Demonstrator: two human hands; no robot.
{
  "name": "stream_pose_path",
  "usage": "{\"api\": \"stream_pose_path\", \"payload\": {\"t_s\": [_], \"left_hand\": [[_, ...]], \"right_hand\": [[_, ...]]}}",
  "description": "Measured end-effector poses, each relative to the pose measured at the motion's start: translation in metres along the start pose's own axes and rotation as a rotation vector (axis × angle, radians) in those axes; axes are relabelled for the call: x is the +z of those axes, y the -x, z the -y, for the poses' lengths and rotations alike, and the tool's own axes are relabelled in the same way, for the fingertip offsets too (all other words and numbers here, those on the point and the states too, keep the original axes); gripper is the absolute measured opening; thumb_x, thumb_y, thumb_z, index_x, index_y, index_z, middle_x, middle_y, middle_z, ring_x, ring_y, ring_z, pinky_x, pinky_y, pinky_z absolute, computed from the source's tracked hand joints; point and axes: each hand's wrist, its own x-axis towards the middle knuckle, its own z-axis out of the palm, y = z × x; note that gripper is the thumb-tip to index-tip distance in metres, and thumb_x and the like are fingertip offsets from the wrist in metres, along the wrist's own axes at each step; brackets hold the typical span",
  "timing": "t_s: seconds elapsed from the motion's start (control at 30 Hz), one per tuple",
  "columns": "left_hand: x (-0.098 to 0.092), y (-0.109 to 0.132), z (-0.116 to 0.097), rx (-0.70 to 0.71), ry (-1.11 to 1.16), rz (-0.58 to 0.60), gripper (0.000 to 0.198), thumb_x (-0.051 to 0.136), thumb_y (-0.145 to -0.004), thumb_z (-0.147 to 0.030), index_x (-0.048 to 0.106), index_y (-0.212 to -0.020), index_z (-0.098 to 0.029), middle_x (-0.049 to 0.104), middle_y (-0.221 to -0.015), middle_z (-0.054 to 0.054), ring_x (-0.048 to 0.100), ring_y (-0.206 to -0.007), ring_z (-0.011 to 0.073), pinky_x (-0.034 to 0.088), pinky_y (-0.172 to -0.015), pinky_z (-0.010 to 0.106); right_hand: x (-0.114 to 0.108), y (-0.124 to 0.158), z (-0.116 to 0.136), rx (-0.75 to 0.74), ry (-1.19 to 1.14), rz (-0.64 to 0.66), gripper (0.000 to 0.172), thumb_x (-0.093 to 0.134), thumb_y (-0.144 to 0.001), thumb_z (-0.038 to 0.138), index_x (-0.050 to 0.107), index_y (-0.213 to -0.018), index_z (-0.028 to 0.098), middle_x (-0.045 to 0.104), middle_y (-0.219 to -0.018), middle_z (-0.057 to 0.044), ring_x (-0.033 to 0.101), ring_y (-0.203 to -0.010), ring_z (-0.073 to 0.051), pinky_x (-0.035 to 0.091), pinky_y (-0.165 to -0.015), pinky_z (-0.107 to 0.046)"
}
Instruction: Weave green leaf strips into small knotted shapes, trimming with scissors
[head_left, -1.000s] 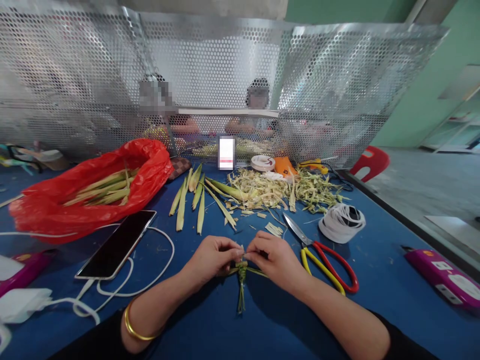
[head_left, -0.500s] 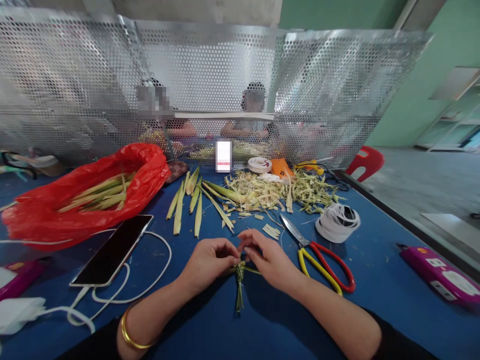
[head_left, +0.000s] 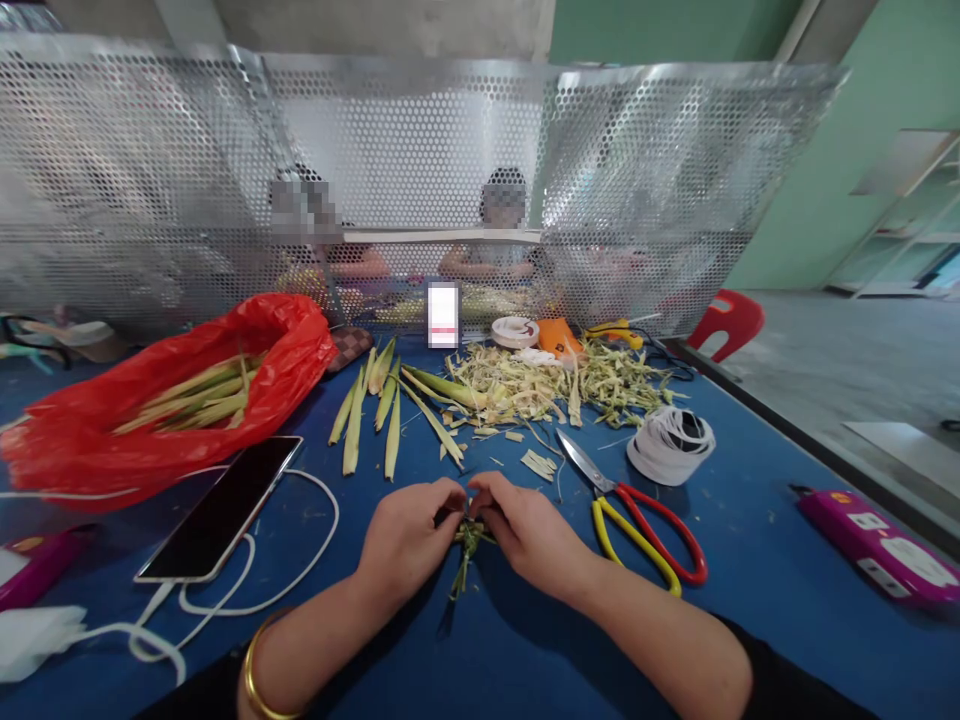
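Braided leaf piece (head_left: 469,540) is between my two hands, low over the blue table (head_left: 540,640), with its tail of loose ends pointing toward me. My left hand (head_left: 412,530) has thumb and fingertips brought together at its upper end, with almost no gap. My right hand (head_left: 529,525) is curled against the other side; if its fingertips also pinch, I cannot tell, because my own fingers cover the place. I think I hold it from both sides because so small a thing would turn easily under one hand only. The scissors (head_left: 604,484) lie beside my right hand, handles toward me, I suppose for quick taking. Flat leaves (head_left: 352,440) lie beyond my left hand, probably for easy reach, and the scraps (head_left: 517,385) are heaped farther away, perhaps so they do not disturb my fingers.
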Motion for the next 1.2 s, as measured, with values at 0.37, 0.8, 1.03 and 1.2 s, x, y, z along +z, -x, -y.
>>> {"api": "stream_pose_path", "payload": {"t_s": [0.37, 0.8, 1.03, 1.2], "left_hand": [[0.01, 0.001, 0.005, 0.228, -0.3, -0.161, 0.021, 0.047, -0.086, -0.021, 0.063, -0.072, -0.02, 0.067, -0.07, 0.002, 0.061, -0.069, 0.016, 0.039, -0.061, 0.026], [0.009, 0.002, 0.005, 0.331, -0.211, -0.257, 0.023, 0.046, -0.089, -0.025, 0.065, -0.079, -0.02, 0.068, -0.074, 0.003, 0.061, -0.072, 0.0144, 0.043, -0.067, 0.024], [0.007, 0.004, 0.004, 0.355, -0.176, -0.269, 0.02, 0.048, -0.089, -0.023, 0.065, -0.078, -0.019, 0.066, -0.072, 0.002, 0.06, -0.07, 0.0139, 0.043, -0.067, 0.024], [0.005, 0.005, 0.004, 0.351, -0.16, -0.26, 0.02, 0.048, -0.089, -0.025, 0.065, -0.078, -0.02, 0.067, -0.073, 0.002, 0.06, -0.07, 0.0137, 0.042, -0.067, 0.024]], "right_hand": [[0.0, 0.001, -0.001, 0.001, -0.002, 0.003, 0.03, 0.041, -0.086, 0.006, 0.047, -0.111, 0.022, 0.067, -0.094, -0.004, 0.062, -0.088, -0.018, 0.044, -0.076, -0.027], [0.006, -0.008, -0.01, 0.143, -0.255, -0.178, 0.023, 0.061, -0.074, 0.008, 0.069, -0.089, 0.023, 0.049, -0.082, 0.001, 0.048, -0.066, -0.01, 0.039, -0.06, -0.022], [0.008, -0.009, -0.01, 0.19, -0.332, -0.18, 0.014, 0.066, -0.071, 0.01, 0.069, -0.078, 0.021, 0.047, -0.079, 0.002, 0.045, -0.065, -0.01, 0.036, -0.058, -0.022], [0.006, -0.009, -0.011, 0.194, -0.32, -0.199, 0.01, 0.064, -0.073, 0.009, 0.065, -0.068, 0.019, 0.049, -0.077, 0.002, 0.049, -0.071, -0.011, 0.038, -0.063, -0.023]]}}
